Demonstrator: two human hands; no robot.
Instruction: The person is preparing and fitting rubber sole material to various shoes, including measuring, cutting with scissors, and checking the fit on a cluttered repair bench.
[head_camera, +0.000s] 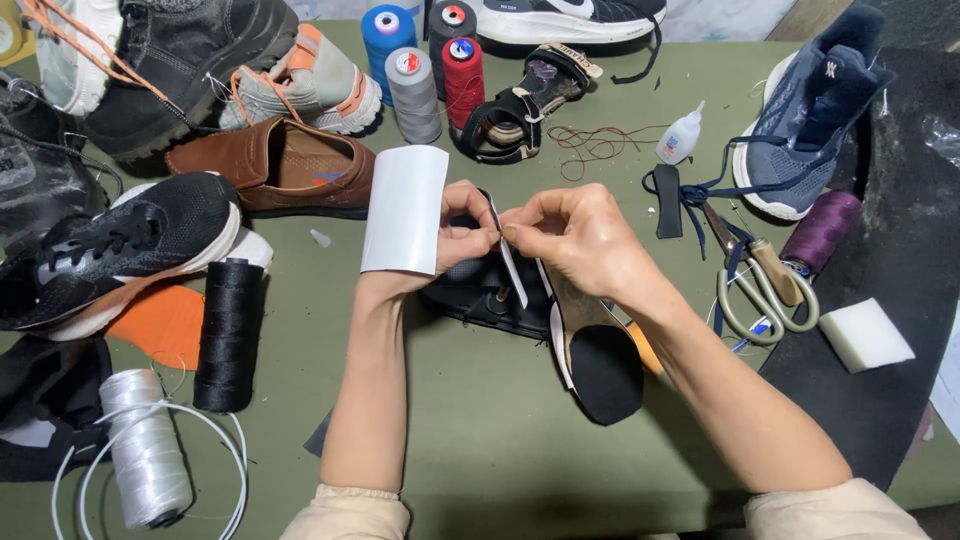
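A white sheet (404, 209) is held upright by the left hand (455, 228), its fingers curled behind it and the thumb pressed to its right edge. A narrow pale strip (508, 258) at that edge is pinched between thumb and forefinger of the right hand (572, 238), the other fingers folded in. Just below the sheet, a dark shoe (490, 292) and a black insole (600, 368) are seen on the green table (480, 440). Left of the sheet a brown loafer (270, 165) is laid; right of it, well apart, scissors (762, 285) and a glue bottle (680, 135). Above it thread cones (415, 92) are grouped.
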